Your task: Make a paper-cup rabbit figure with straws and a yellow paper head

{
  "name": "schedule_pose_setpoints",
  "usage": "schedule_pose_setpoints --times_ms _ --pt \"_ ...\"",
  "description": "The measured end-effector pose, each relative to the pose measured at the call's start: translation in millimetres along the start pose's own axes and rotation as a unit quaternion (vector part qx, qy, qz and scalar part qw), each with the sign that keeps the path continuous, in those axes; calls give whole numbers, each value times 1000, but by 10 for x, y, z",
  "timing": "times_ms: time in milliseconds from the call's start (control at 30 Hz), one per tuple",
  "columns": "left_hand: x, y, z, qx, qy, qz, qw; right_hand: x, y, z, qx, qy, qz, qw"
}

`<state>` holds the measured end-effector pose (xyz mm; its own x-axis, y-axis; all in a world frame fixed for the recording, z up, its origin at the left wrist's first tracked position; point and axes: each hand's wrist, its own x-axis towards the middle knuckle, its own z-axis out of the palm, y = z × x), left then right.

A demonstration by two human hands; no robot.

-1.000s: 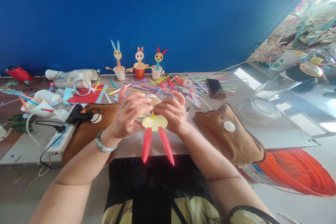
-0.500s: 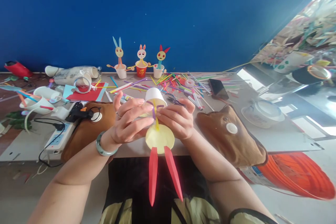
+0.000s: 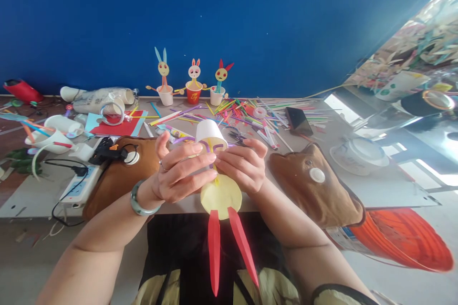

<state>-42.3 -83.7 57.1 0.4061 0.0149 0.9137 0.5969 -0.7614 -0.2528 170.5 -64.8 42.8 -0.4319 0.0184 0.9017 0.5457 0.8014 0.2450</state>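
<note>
My left hand (image 3: 179, 171) and my right hand (image 3: 243, 164) both grip a paper rabbit figure held upside down over the table's near edge. Its white paper cup (image 3: 210, 131) points away from me. A yellow paper disc (image 3: 221, 195) forms the head, and two long red paper ears (image 3: 229, 248) hang down toward my lap. A yellow stick and purple strips run between cup and disc, partly hidden by my fingers. A green bangle (image 3: 138, 202) circles my left wrist.
Three finished rabbit cups (image 3: 193, 86) stand at the blue wall. Coloured sticks (image 3: 246, 116), a phone (image 3: 298, 120), scissors (image 3: 236, 136), a glue gun (image 3: 109, 150), a power strip (image 3: 77, 189), loose cups (image 3: 59, 131) and two brown pouches (image 3: 315, 186) cover the table. An orange object (image 3: 411, 238) lies at lower right.
The figure has tipped further toward me: the disc and red ears swung down and lower, and the cup rose into view above my fingers.
</note>
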Motion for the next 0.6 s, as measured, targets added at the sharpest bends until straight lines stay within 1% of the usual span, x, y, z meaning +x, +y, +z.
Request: schedule_pose_setpoints --times_ms 133,333,467,600 --pt "-8 25 -3 17 -2 10 1000 -14 3 -11 -5 -2 -7 1000" --pt "-3 57 -42 12 -9 43 999 -20 9 -3 0 1 -11 1000" --pt "-23 60 -6 43 22 45 998 -13 3 -3 7 8 -10 1000" --pt "-38 79 41 49 51 40 997 -17 -5 -11 11 -6 -5 1000"
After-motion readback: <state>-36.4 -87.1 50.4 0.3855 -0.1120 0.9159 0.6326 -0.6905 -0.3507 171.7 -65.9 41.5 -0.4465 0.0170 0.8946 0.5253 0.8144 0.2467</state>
